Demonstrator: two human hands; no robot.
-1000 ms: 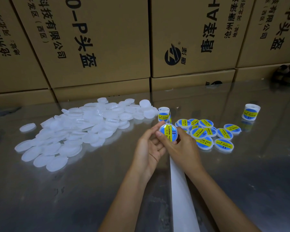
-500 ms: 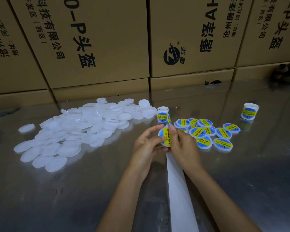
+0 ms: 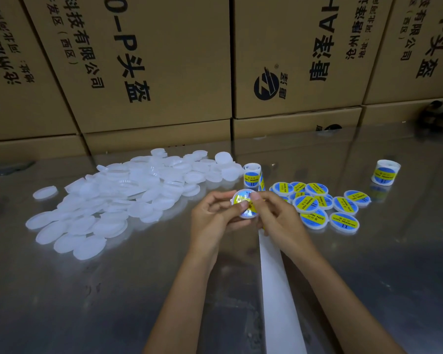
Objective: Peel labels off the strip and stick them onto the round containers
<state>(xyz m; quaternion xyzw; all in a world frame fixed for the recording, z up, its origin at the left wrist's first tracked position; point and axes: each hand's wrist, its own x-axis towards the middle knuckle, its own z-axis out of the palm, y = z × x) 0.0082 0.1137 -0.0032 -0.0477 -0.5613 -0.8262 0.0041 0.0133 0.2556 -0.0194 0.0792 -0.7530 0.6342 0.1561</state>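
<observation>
Both hands grasp one round container (image 3: 244, 204): the left hand (image 3: 216, 218) cradles it, the right hand (image 3: 279, 215) pinches its label; labelled containers (image 3: 317, 205) lie just beyond the right hand.

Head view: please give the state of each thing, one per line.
Held container: labelled, gripped by both hands.
Left hand: grips it.
Right hand: presses the label.
White pile: unlabelled.
Finished group: labelled.
Label roll: upright, partly unwound.
</observation>
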